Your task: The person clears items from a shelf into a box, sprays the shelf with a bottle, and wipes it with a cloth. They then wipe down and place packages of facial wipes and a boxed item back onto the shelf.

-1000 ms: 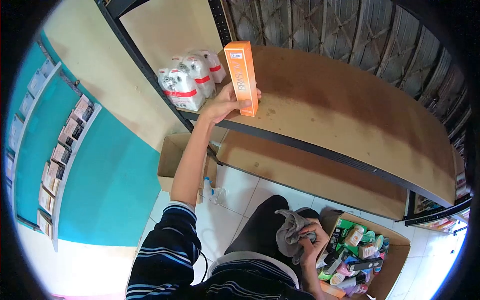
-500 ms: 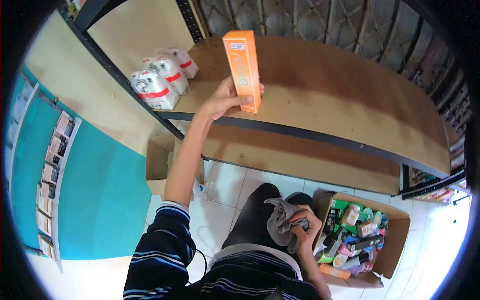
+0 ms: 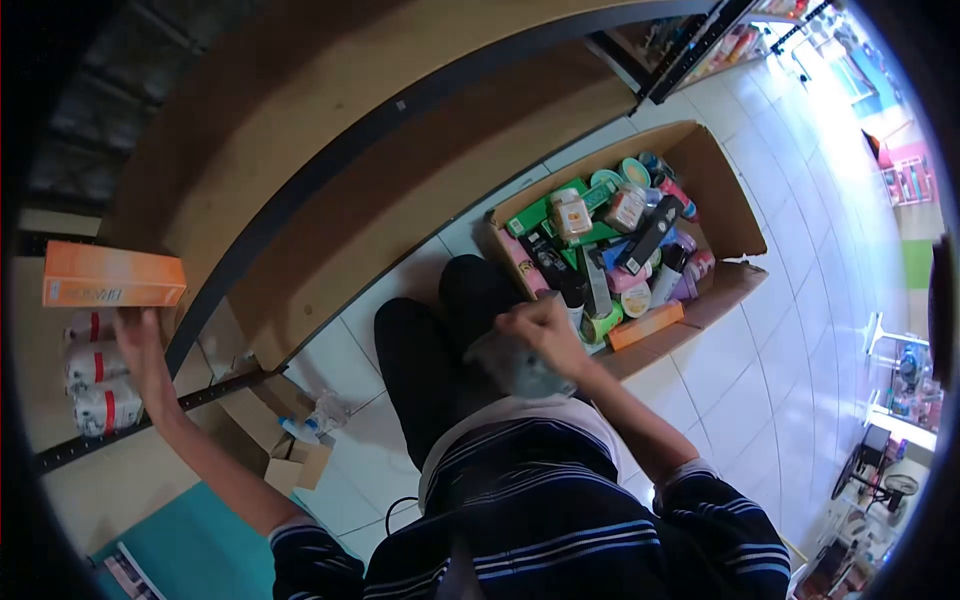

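Observation:
A tall orange carton [image 3: 115, 278] with lettering on its side is at the shelf on the left, next to the white wrapped packs. My left hand [image 3: 145, 350] grips its lower end, with the fingers partly hidden behind it. Over my lap, a grey cloth [image 3: 520, 370], blurred by motion, hangs from my closed right hand [image 3: 548, 332]. That hand is close to the near corner of an open cardboard box [image 3: 725, 190]. Inside the box lie jars, bottles, tubes and cartons, among them a black carton [image 3: 650, 235] and a flat orange carton [image 3: 646, 326].
White packs with red bands [image 3: 105, 405] stand on the brown shelf [image 3: 300, 90], which has a dark metal edge. A smaller open carton [image 3: 255, 410] and a clear plastic bottle [image 3: 325, 415] are on the tiled floor [image 3: 370, 480]. Stocked racks line the far right.
My view has swung right toward the cardboard box. The orange carton stays in my left hand, now at the view's left edge. My right hand and its cloth have moved nearer the cardboard box.

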The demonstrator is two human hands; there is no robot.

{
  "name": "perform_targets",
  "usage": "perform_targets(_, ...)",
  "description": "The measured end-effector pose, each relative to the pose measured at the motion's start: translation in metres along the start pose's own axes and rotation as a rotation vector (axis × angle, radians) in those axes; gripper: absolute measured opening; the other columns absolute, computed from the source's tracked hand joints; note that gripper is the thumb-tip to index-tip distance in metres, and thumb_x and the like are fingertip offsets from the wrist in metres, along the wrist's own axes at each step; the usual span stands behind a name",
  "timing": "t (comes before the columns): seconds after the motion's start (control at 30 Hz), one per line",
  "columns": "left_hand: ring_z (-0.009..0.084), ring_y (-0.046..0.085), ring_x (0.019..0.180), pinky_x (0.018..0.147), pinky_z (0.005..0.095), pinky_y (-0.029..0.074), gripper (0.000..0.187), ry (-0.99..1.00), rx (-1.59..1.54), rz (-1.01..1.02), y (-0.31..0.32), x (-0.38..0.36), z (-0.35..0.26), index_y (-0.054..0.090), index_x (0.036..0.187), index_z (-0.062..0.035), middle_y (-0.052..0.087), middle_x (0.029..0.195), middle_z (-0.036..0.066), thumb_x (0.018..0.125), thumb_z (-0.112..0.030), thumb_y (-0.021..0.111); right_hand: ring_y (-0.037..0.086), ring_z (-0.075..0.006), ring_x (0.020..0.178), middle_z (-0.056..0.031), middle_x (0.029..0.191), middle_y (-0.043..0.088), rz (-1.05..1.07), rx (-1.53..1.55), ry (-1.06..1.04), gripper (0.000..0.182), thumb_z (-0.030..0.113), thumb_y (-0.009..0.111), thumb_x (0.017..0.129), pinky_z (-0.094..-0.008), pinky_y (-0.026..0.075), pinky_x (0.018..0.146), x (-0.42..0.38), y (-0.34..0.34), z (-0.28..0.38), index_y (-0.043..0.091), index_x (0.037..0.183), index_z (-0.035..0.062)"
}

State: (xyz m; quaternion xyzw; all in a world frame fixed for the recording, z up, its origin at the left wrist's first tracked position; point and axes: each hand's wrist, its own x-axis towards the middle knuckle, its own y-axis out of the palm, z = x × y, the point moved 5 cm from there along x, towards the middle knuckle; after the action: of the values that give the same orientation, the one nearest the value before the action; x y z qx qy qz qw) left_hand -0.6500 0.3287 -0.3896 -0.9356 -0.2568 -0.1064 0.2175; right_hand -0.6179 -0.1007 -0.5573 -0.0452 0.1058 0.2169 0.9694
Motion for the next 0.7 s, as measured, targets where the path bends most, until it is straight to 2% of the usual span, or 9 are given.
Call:
perform_targets(0.03,0.0224,0.039,0.114,0.099,0.0333,0.025,0.055,0.041,0.028,-0.098,0.005,-0.012,-0.015,0.026,0.126,0.0026,0.043,0.122,0.014,0.083,-0.017,0.054,0.051,-0.0197,0.049,-0.0125,0.05,0.051,-0.036,-0.208,0.16,0.02,0.013,0.055,0.066,-0.0302,0.04,0.048,-0.003,-0.022,-0.006,0.055,0.056,-0.0043)
perform_targets(0.1,0.0231,0.04,0.112,0.098,0.0337,0.027,0.055,0.105,0.171,-0.253,0.009,-0.032,-0.028,0.027,0.124,0.0044,0.045,0.119,0.015,0.082,-0.017,0.055,0.052,-0.0226,0.046,-0.0136,0.048,0.051,-0.151,-0.394,0.048,0.021,0.016,0.059,0.065,-0.0331,0.041,0.047,-0.005,-0.064,-0.042,0.057,0.057,-0.0034)
perform_targets(0.17,0.0239,0.044,0.108,0.095,0.0342,0.032,0.052,0.203,0.311,-0.54,0.002,-0.058,-0.035,0.03,0.12,0.0068,0.048,0.113,0.018,0.081,-0.015,0.056,0.056,-0.027,0.051,-0.0171,0.053,0.055,-0.208,-0.662,0.348,0.023,0.019,0.062,0.062,-0.0355,0.045,0.052,-0.02,-0.11,-0.068,0.059,0.057,-0.0025)
perform_targets(0.2,0.0241,0.046,0.105,0.092,0.0344,0.035,0.049,0.229,0.308,-0.664,0.0,-0.075,-0.028,0.032,0.117,0.0074,0.05,0.11,0.019,0.08,-0.013,0.057,0.058,-0.0254,0.055,-0.0141,0.057,0.058,-0.242,-0.848,0.475,0.019,0.019,0.061,0.061,-0.0341,0.045,0.054,-0.032,-0.133,-0.087,0.06,0.063,0.0001)
perform_targets(0.27,0.0213,0.05,0.096,0.089,0.0331,0.037,0.04,0.268,0.388,-0.77,0.007,-0.103,-0.016,0.034,0.114,0.0042,0.051,0.109,0.018,0.082,-0.01,0.053,0.058,-0.0317,0.082,-0.0177,0.088,0.059,-0.169,-1.154,0.672,0.035,0.025,0.065,0.058,-0.0394,0.047,0.068,-0.054,-0.169,-0.12,0.059,0.085,0.0035)
perform_targets(0.3,0.0213,0.05,0.096,0.089,0.0331,0.037,0.04,0.264,0.386,-0.761,0.016,-0.112,-0.01,0.034,0.114,0.0042,0.051,0.109,0.018,0.082,-0.01,0.053,0.057,-0.0298,0.087,-0.0149,0.089,0.06,-0.124,-1.188,0.83,0.04,0.028,0.069,0.055,-0.0384,0.046,0.073,-0.065,-0.185,-0.142,0.059,0.086,0.0051)
perform_targets(0.4,0.0201,0.049,0.095,0.088,0.032,0.037,0.042,0.201,0.349,-0.731,0.044,-0.138,0.004,0.034,0.115,0.0039,0.052,0.106,0.017,0.08,-0.007,0.054,0.058,-0.0285,0.087,-0.014,0.089,0.06,-0.055,-1.044,0.858,0.045,0.03,0.072,0.052,-0.0368,0.045,0.076,-0.078,-0.193,-0.152,0.059,0.088,0.0062)
perform_targets(0.5,0.0197,0.047,0.098,0.088,0.0314,0.036,0.043,0.107,0.379,-0.611,0.075,-0.145,0.005,0.034,0.115,0.0026,0.051,0.107,0.017,0.079,-0.005,0.055,0.059,-0.0298,0.081,-0.0163,0.085,0.06,-0.236,-0.966,0.566,0.06,0.035,0.071,0.055,-0.0379,0.045,0.074,-0.056,-0.163,-0.136,0.054,0.106,0.0092)
perform_targets(0.7,0.0224,0.043,0.102,0.09,0.0313,0.033,0.044,0.029,0.112,-0.417,0.133,-0.14,-0.004,0.033,0.117,0.0014,0.048,0.108,0.018,0.077,0.0,0.051,0.057,-0.0316,0.086,-0.0172,0.094,0.059,-0.283,-0.821,0.497,0.077,0.051,0.063,0.064,-0.04,0.044,0.076,0.0,-0.118,-0.155,0.035,0.123,0.0112)
